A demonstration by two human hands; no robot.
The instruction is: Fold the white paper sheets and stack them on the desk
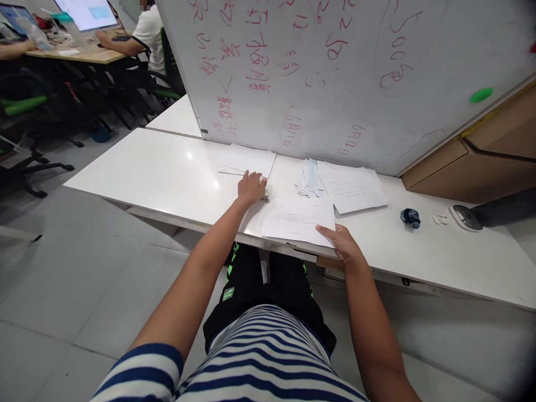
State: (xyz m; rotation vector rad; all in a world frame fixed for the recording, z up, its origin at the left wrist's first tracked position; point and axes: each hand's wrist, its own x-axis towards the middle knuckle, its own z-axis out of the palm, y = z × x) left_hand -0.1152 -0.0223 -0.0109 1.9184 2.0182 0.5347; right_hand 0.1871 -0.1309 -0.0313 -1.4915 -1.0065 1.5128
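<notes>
Table (167, 173) is taken up by a stack (355, 187) and, to its left at the near edge, by the sheet (297, 218), pinched near its right corner by the right hand (347, 245), thumb on top. Left hand (251, 188) is laid palm down, fingers slightly spread, over what looks like a small stapler (266, 196) at the sheet's far left corner; whether it is gripped cannot be told. For a clean press, probably, the sheet should be kept flat, the pinch held steady, and force sent straight down, fingertips clear of the corner.
</notes>
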